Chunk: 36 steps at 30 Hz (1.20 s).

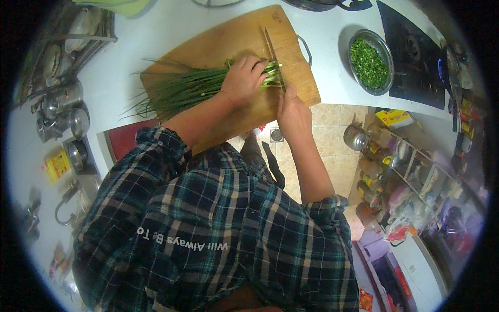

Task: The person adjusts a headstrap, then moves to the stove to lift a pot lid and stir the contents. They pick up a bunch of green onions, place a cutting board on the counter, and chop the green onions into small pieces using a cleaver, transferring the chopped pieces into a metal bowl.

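Note:
A bunch of long green chives or thin scallions [191,85] lies across a wooden cutting board [230,39], its leaf tips hanging past the board's left edge. My left hand [245,78] presses down on the bunch close to its pale stem ends, fingers curled around it. In my right hand [294,111] is the handle of a kitchen knife [271,45]. The blade stands on edge across the pale ends, just right of my left fingertips, its tip pointing away from me. My right hand covers most of the handle.
A metal bowl [371,62] of chopped greens stands right of the board, beside a black cooktop [415,58]. Steel pots [64,101] and a dish rack [84,38] are at the left. A kettle [354,137] and several bottles stand low at the right.

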Each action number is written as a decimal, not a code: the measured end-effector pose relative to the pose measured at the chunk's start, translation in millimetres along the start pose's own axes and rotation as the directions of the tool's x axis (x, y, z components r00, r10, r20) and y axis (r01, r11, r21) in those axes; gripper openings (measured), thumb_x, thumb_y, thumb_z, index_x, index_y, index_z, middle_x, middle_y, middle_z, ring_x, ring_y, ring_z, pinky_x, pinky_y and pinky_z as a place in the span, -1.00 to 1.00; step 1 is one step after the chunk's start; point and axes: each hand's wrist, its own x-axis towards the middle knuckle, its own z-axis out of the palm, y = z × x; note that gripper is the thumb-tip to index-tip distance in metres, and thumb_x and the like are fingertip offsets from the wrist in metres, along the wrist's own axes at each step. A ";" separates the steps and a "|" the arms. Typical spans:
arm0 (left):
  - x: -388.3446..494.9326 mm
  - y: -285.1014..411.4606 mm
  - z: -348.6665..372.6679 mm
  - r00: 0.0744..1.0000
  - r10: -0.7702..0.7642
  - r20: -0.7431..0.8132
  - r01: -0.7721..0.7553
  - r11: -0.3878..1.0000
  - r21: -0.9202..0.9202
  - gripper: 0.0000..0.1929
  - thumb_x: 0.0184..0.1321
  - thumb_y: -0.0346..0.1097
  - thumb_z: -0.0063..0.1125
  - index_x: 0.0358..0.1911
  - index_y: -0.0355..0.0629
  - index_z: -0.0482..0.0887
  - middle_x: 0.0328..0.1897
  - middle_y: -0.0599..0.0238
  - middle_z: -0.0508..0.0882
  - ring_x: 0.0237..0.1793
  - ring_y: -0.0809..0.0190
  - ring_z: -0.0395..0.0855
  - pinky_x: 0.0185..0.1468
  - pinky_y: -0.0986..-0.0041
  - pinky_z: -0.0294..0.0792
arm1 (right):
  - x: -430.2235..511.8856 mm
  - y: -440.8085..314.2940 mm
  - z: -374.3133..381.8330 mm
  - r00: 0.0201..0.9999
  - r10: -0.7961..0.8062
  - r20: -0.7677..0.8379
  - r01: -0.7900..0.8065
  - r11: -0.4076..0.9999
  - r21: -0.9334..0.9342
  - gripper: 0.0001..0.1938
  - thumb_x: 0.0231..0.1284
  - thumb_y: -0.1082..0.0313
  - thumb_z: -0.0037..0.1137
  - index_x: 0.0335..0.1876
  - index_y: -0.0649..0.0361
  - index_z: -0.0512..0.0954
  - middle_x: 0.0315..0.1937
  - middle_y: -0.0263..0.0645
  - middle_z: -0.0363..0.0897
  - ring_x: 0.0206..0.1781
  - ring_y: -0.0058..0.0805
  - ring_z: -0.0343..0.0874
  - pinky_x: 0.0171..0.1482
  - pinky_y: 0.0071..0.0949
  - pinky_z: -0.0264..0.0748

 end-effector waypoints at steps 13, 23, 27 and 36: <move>-2.4 2.3 4.5 0.994 -0.026 -0.111 0.028 1.000 0.015 -0.72 0.16 -0.21 0.20 -0.10 -0.13 0.57 -0.09 0.17 0.52 -0.04 0.02 0.51 0.03 0.24 0.40 | 18.3 8.8 7.8 0.998 0.050 -0.045 -0.044 0.991 0.129 -0.74 0.35 0.29 -0.06 -0.01 0.31 0.37 -0.34 0.17 0.58 -0.27 0.13 0.60 -0.24 0.02 0.50; -1.7 0.4 7.2 0.999 0.007 -0.049 -0.002 0.995 0.097 -0.76 0.17 -0.21 0.16 -0.11 -0.06 0.56 -0.08 0.18 0.54 -0.04 0.00 0.50 0.04 0.22 0.40 | 35.0 -2.8 20.4 0.996 -0.085 0.014 0.086 0.994 -0.063 -0.72 0.37 0.29 -0.12 0.02 0.33 0.30 -0.46 0.14 0.59 -0.38 0.15 0.60 -0.34 0.03 0.49; -3.0 -0.6 7.8 0.999 0.016 -0.052 -0.011 0.994 0.106 -0.76 0.17 -0.23 0.16 -0.09 -0.04 0.58 -0.07 0.18 0.54 -0.03 0.00 0.49 0.08 0.21 0.38 | 56.0 -6.3 34.1 0.999 -0.042 -0.018 0.041 0.999 -0.018 -0.73 0.37 0.28 -0.11 0.00 0.32 0.31 -0.45 0.16 0.59 -0.35 0.17 0.59 -0.33 0.06 0.46; -2.7 -2.4 13.3 0.997 0.012 -0.075 -0.002 0.992 0.126 -0.76 0.15 -0.22 0.16 -0.10 0.04 0.58 -0.12 0.33 0.51 -0.09 0.14 0.50 -0.04 0.27 0.40 | 17.0 5.1 -3.8 0.995 -0.078 0.055 0.078 0.997 0.005 -0.75 0.34 0.29 -0.06 -0.03 0.27 0.30 -0.45 0.17 0.58 -0.35 0.17 0.59 -0.32 0.08 0.44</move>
